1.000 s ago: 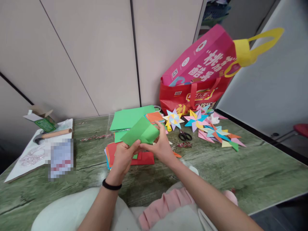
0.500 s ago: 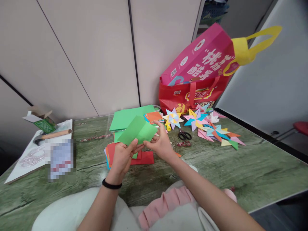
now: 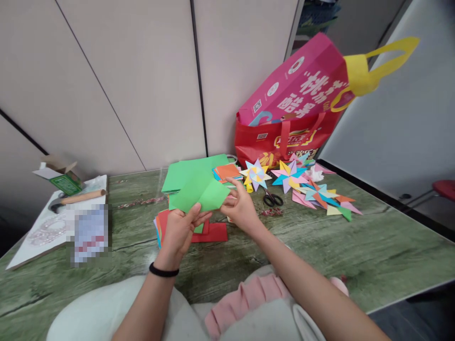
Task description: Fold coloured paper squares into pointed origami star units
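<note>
A folded sheet of green paper [image 3: 199, 192] is held up in front of me, a crease running across it. My left hand [image 3: 183, 227] grips its lower edge, thumb on top and fingers underneath. At the right corner my right hand [image 3: 241, 208] pinches the paper between thumb and fingers, its index finger stretched out. Under and behind the paper lie a stack of larger green sheets [image 3: 194, 166] and a small stack topped with orange paper [image 3: 227, 171]. Below my left hand are red sheets [image 3: 215, 233], partly covered by the hand.
Folded paper stars [image 3: 256, 175] and black-handled scissors [image 3: 273, 199] lie to the right. Behind them stand a red bag [image 3: 259, 142] and a pink bag [image 3: 291, 85] against the wall. On the left, a white board [image 3: 31, 246] carries a wooden-handled tool [image 3: 85, 197] and an opened box [image 3: 66, 182].
The green paper has tipped flatter and shifted slightly left and down. My right thumb has moved from the paper's lower edge toward its right corner.
</note>
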The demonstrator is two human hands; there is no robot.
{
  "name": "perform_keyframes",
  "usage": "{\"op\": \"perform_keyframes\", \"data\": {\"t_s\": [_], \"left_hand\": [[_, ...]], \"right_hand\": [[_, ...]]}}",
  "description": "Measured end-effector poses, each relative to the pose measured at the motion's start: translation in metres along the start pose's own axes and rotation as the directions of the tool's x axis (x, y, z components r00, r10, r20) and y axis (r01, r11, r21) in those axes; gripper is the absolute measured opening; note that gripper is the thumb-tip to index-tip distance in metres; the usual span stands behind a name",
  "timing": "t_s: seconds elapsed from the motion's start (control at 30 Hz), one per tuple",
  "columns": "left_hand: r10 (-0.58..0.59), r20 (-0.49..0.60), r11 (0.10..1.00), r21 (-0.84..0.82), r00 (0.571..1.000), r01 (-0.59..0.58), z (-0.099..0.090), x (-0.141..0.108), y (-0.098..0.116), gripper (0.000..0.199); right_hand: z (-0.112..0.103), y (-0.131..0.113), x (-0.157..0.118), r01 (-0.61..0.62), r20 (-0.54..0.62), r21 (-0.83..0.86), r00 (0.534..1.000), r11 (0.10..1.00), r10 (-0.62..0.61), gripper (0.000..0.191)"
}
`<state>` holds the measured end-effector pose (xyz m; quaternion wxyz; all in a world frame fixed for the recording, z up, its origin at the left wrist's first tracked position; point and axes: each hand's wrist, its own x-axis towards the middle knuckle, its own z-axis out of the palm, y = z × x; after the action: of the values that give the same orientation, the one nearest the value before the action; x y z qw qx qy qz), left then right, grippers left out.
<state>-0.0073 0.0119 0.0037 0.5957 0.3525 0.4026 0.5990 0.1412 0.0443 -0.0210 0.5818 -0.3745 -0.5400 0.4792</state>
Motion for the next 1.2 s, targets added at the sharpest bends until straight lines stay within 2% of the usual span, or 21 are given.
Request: {"op": "perform_keyframes", "data": {"t_s": [0.13, 0.2, 0.27, 0.33, 0.4, 0.5, 0.57, 0.63, 0.8, 0.9, 1.0, 1.1, 1.2], "left_hand": [[0.020, -0.036, 0.995, 0.097, 0.999, -0.016, -0.006, 0.001, 0.003, 0.034], [-0.079, 0.001, 0.977, 0.201, 0.997, 0.077, -0.008, 0.001, 0.003, 0.035], [-0.199, 0.076, 0.939, 0.300, 0.977, 0.168, -0.008, -0.001, 0.002, 0.034], [-0.297, 0.136, 0.895, 0.386, 0.945, 0.226, -0.007, -0.003, 0.001, 0.030], [-0.365, 0.156, 0.851, 0.456, 0.918, 0.261, -0.006, -0.006, 0.001, 0.025], [-0.392, 0.162, 0.818, 0.512, 0.906, 0.262, -0.005, -0.007, 0.002, 0.019], [-0.348, 0.176, 0.829, 0.517, 0.921, 0.215, -0.006, -0.006, 0.001, 0.018], [-0.289, 0.181, 0.849, 0.503, 0.940, 0.164, -0.007, -0.004, 0.001, 0.019], [-0.124, 0.070, 0.910, 0.405, 0.990, 0.085, -0.009, 0.000, 0.001, 0.025], [-0.028, 0.020, 0.913, 0.408, 0.999, 0.017, -0.009, 0.001, 0.002, 0.027], [0.057, 0.020, 0.870, 0.489, 0.998, -0.059, -0.009, 0.001, 0.002, 0.024], [0.116, 0.086, 0.799, 0.583, 0.990, -0.144, -0.007, 0.000, 0.001, 0.018], [0.115, 0.198, 0.706, 0.673, 0.973, -0.221, -0.004, -0.001, 0.001, 0.017]], "right_hand": [[-0.013, 0.004, 0.009, 0.035, -0.139, 0.008, 0.990, 0.999, -0.033, 0.065], [-0.017, 0.002, 0.011, 0.103, -0.221, -0.046, 0.969, 0.994, -0.110, 0.054], [-0.017, -0.003, 0.009, 0.195, -0.265, -0.157, 0.936, 0.968, -0.232, 0.041], [-0.014, -0.010, 0.004, 0.289, -0.209, -0.270, 0.913, 0.918, -0.349, 0.033], [-0.010, -0.017, -0.002, 0.374, -0.073, -0.364, 0.902, 0.853, -0.427, 0.024], [-0.005, -0.021, -0.009, 0.468, 0.156, -0.451, 0.880, 0.760, -0.449, 0.023], [-0.003, -0.018, -0.011, 0.487, 0.261, -0.455, 0.873, 0.746, -0.411, 0.028], [-0.003, -0.014, -0.010, 0.459, 0.281, -0.462, 0.888, 0.759, -0.365, 0.026], [-0.005, -0.005, -0.004, 0.314, 0.139, -0.409, 0.950, 0.857, -0.281, 0.019], [-0.005, -0.004, -0.002, 0.235, 0.121, -0.345, 0.971, 0.909, -0.206, 0.021], [-0.005, -0.005, -0.004, 0.210, 0.151, -0.295, 0.974, 0.932, -0.172, 0.029], [-0.004, -0.008, -0.006, 0.240, 0.185, -0.296, 0.964, 0.925, -0.191, 0.037], [-0.004, -0.010, -0.006, 0.299, 0.225, -0.331, 0.946, 0.895, -0.233, 0.027]]}}
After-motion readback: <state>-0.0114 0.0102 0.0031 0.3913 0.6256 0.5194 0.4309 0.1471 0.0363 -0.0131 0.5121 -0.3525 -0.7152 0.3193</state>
